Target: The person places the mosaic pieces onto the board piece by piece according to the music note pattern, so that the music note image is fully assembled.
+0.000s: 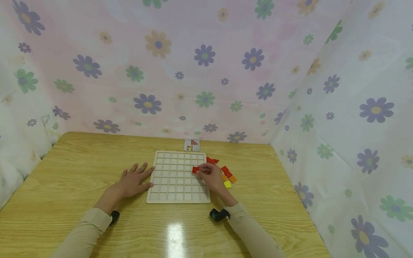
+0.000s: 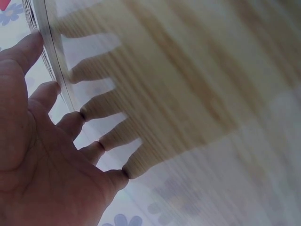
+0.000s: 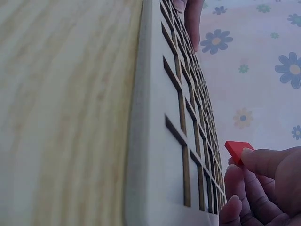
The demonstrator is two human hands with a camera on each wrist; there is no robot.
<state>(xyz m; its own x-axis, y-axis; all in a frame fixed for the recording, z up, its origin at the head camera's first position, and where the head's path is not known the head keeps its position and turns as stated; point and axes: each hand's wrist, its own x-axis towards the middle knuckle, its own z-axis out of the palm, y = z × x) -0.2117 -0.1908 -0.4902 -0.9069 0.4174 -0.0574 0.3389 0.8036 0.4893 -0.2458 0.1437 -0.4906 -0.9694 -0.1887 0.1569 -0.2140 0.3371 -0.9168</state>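
A square wooden grid board [image 1: 175, 201] lies on the table, its cells bare where they show. Over its right half my right hand [image 1: 211, 177] pinches a red square tile [image 1: 195, 170] between thumb and fingers. The right wrist view shows that red tile [image 3: 239, 149] held above the grid, apart from it. My left hand [image 1: 130, 182] rests spread on the table, with thumb and index fingertip touching the board's left edge. In the left wrist view the left hand's fingers [image 2: 44, 94] are spread and hold nothing.
Right of the board lie several loose red pieces [image 1: 227, 171], orange tiles [image 1: 233, 178] and a yellow tile [image 1: 228, 184]. A small printed pattern card [image 1: 191, 145] is behind the board. Flowered curtains [image 1: 174, 89] surround the wooden table [image 1: 267, 215].
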